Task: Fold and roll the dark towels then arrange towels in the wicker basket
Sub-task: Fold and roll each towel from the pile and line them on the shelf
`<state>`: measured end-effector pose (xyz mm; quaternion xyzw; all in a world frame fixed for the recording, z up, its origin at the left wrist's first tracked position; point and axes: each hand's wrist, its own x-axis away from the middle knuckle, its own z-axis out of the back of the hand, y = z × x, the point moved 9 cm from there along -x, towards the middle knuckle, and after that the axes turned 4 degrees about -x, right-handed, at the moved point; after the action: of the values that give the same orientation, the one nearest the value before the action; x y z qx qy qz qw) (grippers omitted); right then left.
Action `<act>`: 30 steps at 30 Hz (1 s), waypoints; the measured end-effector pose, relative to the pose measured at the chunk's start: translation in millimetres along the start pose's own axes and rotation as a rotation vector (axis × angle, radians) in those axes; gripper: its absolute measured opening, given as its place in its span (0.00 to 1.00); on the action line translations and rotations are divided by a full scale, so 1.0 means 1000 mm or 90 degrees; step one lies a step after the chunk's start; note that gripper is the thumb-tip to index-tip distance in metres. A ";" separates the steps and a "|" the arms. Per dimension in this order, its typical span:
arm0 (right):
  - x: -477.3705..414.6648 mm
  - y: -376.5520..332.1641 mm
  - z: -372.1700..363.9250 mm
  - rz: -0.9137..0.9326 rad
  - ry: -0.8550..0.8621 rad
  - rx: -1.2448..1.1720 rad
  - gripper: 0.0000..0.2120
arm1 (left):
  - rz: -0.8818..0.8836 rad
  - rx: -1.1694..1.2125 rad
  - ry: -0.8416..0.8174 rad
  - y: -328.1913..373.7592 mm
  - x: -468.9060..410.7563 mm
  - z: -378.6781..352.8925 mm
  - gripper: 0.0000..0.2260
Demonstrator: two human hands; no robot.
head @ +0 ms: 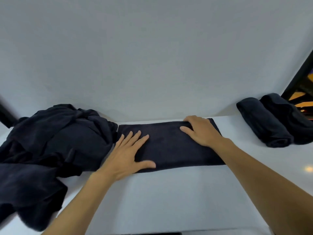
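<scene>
A dark towel (169,146), folded into a long flat strip, lies across the middle of the white table (169,200). My left hand (128,153) rests flat on its left end, fingers spread. My right hand (201,131) presses on the strip's right end, its fingers curled over the far edge. A heap of unfolded dark towels (50,141) lies at the left and touches the strip's left end. Two rolled dark towels (267,122) lie side by side at the far right. No wicker basket is in view.
A pale wall (152,56) rises right behind the table. A black frame (298,77) with orange shapes behind it stands at the right edge, just past the rolled towels. A black bar (5,112) shows at the far left.
</scene>
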<state>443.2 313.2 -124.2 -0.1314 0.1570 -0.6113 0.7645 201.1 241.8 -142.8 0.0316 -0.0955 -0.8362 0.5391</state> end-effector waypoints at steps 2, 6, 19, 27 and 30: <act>0.005 0.001 0.009 -0.022 0.010 -0.026 0.17 | -0.037 0.000 0.011 0.003 0.020 0.005 0.40; 0.027 0.025 0.029 -0.126 -0.036 -0.056 0.12 | -0.085 -0.079 0.123 0.005 0.017 0.030 0.21; 0.172 -0.011 0.008 -0.392 -0.098 -0.403 0.24 | -0.269 0.119 0.121 0.121 0.043 0.025 0.19; 0.200 -0.044 0.021 -0.182 0.059 -0.016 0.30 | -0.401 -0.143 0.166 0.123 0.120 -0.017 0.33; 0.219 -0.089 0.019 0.076 0.082 0.020 0.19 | -0.397 -0.074 0.220 0.117 0.132 -0.006 0.25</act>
<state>415.8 80.4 -89.2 -0.0705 0.2040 -0.5741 0.7898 252.0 74.6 -119.6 0.1690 0.0590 -0.9469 0.2671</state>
